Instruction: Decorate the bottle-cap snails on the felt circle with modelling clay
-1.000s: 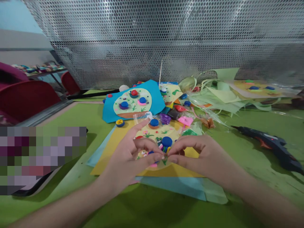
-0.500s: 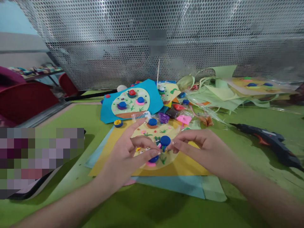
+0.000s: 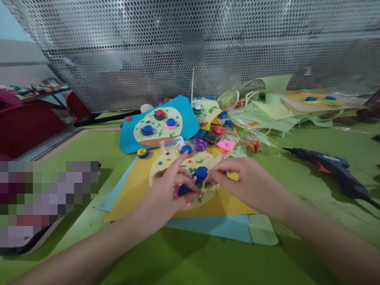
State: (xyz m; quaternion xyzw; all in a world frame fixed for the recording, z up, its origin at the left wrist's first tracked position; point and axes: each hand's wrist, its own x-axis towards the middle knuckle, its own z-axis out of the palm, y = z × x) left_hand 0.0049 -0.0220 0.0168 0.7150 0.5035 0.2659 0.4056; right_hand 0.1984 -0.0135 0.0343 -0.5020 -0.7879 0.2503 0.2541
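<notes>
My left hand is over the decorated card, one finger raised and the thumb closed against another fingertip; anything in the pinch is too small to make out. My right hand pinches beside a round blue bottle cap, and what it holds is hidden by the fingers. Beneath both hands lies a yellow sheet bearing a pale round panel with small clay flowers and grass. Another blue cap sits at the panel's top edge. My left fingers partly cover a lower dark blue cap.
A blue card with caps leans behind. Bags of purple and pink clay lie beyond the sheet. A glue gun rests at right, pale paper strips behind it. A blurred-out device is at left.
The view has shifted slightly, moving the scene a little left and up. My left fingertips have come closer together in a pinch. My right hand stays beside the blue cap.
</notes>
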